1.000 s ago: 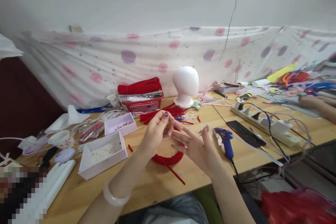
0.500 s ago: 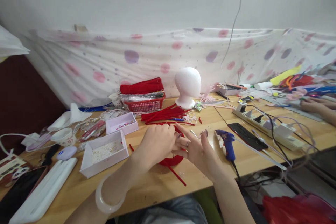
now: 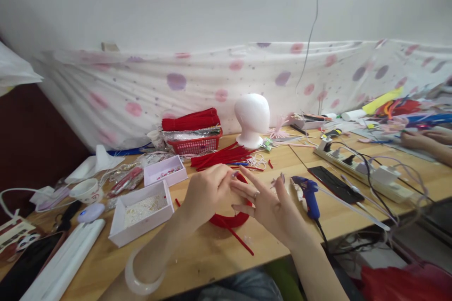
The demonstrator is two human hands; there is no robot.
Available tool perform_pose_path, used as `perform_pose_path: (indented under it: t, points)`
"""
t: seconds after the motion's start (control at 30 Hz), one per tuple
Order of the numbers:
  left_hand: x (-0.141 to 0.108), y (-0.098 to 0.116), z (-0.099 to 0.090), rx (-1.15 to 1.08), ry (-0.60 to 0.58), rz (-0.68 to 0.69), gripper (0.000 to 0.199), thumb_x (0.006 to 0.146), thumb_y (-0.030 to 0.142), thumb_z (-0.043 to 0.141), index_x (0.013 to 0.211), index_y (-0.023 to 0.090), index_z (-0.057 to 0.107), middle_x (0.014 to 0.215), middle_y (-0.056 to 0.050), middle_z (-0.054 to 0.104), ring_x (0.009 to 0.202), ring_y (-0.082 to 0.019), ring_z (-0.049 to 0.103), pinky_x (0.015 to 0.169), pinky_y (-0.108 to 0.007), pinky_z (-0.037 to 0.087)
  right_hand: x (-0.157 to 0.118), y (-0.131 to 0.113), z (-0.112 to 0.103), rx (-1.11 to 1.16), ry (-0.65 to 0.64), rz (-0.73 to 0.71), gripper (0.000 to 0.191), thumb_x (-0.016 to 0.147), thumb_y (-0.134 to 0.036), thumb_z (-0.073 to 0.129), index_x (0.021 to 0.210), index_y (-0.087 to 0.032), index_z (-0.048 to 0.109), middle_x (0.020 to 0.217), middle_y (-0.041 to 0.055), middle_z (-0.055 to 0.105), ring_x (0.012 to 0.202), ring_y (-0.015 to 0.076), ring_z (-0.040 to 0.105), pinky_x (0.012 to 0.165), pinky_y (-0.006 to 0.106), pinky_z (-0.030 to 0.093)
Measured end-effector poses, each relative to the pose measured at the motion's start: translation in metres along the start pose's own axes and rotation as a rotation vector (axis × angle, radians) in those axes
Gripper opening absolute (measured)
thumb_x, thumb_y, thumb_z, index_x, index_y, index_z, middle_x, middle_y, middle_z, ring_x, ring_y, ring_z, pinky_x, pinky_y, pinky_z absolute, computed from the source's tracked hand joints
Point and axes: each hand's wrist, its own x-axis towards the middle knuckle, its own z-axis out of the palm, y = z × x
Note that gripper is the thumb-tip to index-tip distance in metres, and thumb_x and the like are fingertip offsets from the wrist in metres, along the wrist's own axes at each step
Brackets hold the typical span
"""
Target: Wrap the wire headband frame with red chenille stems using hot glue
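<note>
"One red hoop (image 3: 231,222) is seen; where?"

"On the table (image 3: 197,256), below and between the left hand (image 3: 206,190) and the right hand (image 3: 270,209), neither clearly nearer. From its near edge a red strip (image 3: 242,243) is slanted rightward, toward the table's front."

"How are the hands held?"

"The left is curled; whether anything is pinched cannot be told. The right is spread, fingers pointed leftward."
</note>
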Motion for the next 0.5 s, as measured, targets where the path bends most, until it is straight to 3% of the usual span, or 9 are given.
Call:
perform_pose_path:
  t: [0.1, 0.3, 0.5]
  points:
    - [-0.004, 0.006, 0.008, -0.117, -0.053, 0.018, 0.024, 0.097, 0.022, 0.046, 0.091, 0.021, 0.069, 0.090, -0.005, 0.075, 0.082, -0.019, 0.067, 0.074, -0.029, 0.045, -0.001, 0.002, 0.006, 0.041, -0.021, -0.038, 0.078, 0.085, -0.084, 0.034, 0.141, -0.034, 0.055, 0.145, 0.0086, 0.055, 0.139, 0.0285, 0.042, 0.107, 0.049, 0.040]
    - [-0.005, 0.016, 0.014, -0.417, -0.130, -0.162, 0.025, 0.096, 0.026, 0.050, 0.093, 0.022, 0.074, 0.089, -0.003, 0.077, 0.080, -0.019, 0.068, 0.073, -0.028, 0.047, -0.001, 0.008, 0.005, -0.049, -0.004, -0.094, 0.074, 0.087, -0.082, 0.033, 0.143, -0.037, 0.053, 0.154, 0.0040, 0.046, 0.147, 0.0285, 0.031, 0.113, 0.052, 0.033]
    - [-0.005, 0.017, 0.020, -0.376, -0.123, -0.212, 0.024, 0.093, 0.025, 0.051, 0.082, 0.019, 0.072, 0.067, 0.001, 0.065, 0.059, -0.014, 0.053, 0.056, -0.026, 0.036, 0.002, 0.020, -0.006, -0.218, 0.082, -0.145, 0.075, 0.083, -0.084, 0.037, 0.143, -0.041, 0.051, 0.161, -0.0014, 0.035, 0.151, 0.0289, 0.024, 0.117, 0.056, 0.029]
